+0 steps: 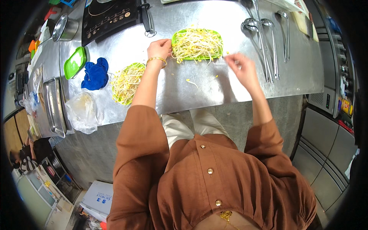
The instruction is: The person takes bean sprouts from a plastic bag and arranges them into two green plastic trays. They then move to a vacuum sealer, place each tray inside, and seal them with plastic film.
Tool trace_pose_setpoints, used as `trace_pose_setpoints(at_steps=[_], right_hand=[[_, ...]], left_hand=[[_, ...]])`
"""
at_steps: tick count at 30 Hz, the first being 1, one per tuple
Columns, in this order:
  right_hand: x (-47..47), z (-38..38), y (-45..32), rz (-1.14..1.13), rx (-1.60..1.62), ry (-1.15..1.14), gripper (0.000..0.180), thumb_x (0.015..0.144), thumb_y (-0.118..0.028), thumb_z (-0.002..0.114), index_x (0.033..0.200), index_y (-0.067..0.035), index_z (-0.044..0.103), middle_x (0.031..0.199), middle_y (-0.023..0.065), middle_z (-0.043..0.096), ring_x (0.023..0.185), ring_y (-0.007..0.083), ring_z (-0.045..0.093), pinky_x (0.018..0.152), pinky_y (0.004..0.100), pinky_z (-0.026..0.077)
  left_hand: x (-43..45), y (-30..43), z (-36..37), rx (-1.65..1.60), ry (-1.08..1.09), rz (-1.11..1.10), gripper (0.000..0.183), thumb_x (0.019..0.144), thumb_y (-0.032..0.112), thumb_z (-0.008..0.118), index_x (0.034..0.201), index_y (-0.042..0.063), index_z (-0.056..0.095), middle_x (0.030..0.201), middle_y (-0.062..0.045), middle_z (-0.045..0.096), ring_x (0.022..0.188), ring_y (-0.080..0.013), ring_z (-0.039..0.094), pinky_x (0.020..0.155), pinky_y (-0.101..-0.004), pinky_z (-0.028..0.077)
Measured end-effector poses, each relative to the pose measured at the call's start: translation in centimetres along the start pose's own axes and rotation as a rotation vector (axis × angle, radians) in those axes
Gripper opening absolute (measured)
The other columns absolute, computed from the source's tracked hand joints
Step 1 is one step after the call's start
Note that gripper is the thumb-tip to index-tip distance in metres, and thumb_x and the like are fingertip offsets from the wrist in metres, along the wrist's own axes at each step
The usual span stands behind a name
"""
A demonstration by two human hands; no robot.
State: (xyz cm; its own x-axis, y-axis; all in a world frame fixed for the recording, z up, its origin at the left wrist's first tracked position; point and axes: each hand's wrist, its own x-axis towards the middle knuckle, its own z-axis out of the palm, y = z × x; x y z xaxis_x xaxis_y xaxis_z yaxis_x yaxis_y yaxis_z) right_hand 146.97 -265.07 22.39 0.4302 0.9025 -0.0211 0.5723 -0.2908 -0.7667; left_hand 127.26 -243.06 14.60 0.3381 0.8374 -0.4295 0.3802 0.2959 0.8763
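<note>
Bean sprouts [198,44] are heaped on a green plastic tray [174,36] on the steel table. At the tray's left end is my left hand [159,49], thumb and fingers close together; whether it pinches the rim or a sprout I cannot tell. My right hand [241,67], slightly blurred, hovers just off the tray's right corner, its fingers curled near the thumb; what it may hold is unclear. A second heap of bean sprouts [126,83] lies on another green tray, partly behind my left forearm. Loose sprout pieces [192,83] lie on the table nearer me.
Left are a blue cloth [95,74], a green tray [75,63], a plastic bag [82,110], a steel tray [54,106] and a saucepan [65,28]. An induction cooker [112,17] stands at the back; steel ladles [266,51] lie right. A person [26,156] is far left.
</note>
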Motion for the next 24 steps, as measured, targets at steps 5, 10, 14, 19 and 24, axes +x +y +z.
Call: trace_pose_setpoints(at_steps=[5,10,14,19,24], right_hand=[[-5.5,3.8,2.0,-0.070,-0.313,-0.109,0.036,0.076,-0.005,0.065,0.111,-0.008,0.058,0.108,0.0108,0.057,0.101,0.0282,0.056,0.080,0.0342,0.050],[-4.7,4.9,1.2,-0.220,-0.544,-0.212,0.027,0.074,-0.002,0.053,0.101,-0.001,0.056,0.098,0.0116,0.057,0.092,0.0253,0.058,0.075,0.0327,0.052],[-4.3,4.9,0.4,-0.257,-0.691,-0.283,0.029,0.072,-0.001,0.056,0.101,0.001,0.056,0.098,0.0130,0.057,0.094,0.0254,0.057,0.074,0.0328,0.053],[-2.6,2.6,-0.3,-0.131,-0.330,-0.056,0.023,0.078,0.000,0.056,0.101,-0.002,0.056,0.100,0.0123,0.058,0.089,0.0281,0.060,0.073,0.0332,0.052],[2.3,1.9,-3.0,-0.164,0.077,0.178,0.016,0.083,-0.006,0.060,0.099,-0.005,0.058,0.096,0.0107,0.060,0.081,0.0275,0.062,0.070,0.0332,0.051]], left_hand=[[-10.1,2.1,0.9,0.875,0.163,0.562,0.025,0.081,0.012,0.061,0.105,0.006,0.060,0.089,-0.011,0.062,0.073,-0.0272,0.061,0.068,-0.0350,0.052],[-13.6,-2.4,1.7,0.999,-0.290,0.984,0.021,0.077,0.009,0.060,0.098,0.008,0.059,0.093,-0.009,0.059,0.074,-0.0262,0.061,0.065,-0.0383,0.052],[-12.4,-2.8,2.6,1.140,-0.334,0.840,0.016,0.078,0.009,0.059,0.094,0.008,0.059,0.088,-0.010,0.060,0.071,-0.0257,0.061,0.062,-0.0362,0.052],[-11.2,1.5,2.2,0.614,-0.104,0.830,0.009,0.078,0.005,0.062,0.088,0.005,0.061,0.082,-0.011,0.061,0.066,-0.0259,0.061,0.061,-0.0346,0.051],[-7.8,5.2,2.8,0.568,0.108,0.859,0.023,0.079,0.011,0.066,0.102,0.009,0.065,0.099,-0.010,0.061,0.081,-0.0289,0.061,0.071,-0.0369,0.051]])
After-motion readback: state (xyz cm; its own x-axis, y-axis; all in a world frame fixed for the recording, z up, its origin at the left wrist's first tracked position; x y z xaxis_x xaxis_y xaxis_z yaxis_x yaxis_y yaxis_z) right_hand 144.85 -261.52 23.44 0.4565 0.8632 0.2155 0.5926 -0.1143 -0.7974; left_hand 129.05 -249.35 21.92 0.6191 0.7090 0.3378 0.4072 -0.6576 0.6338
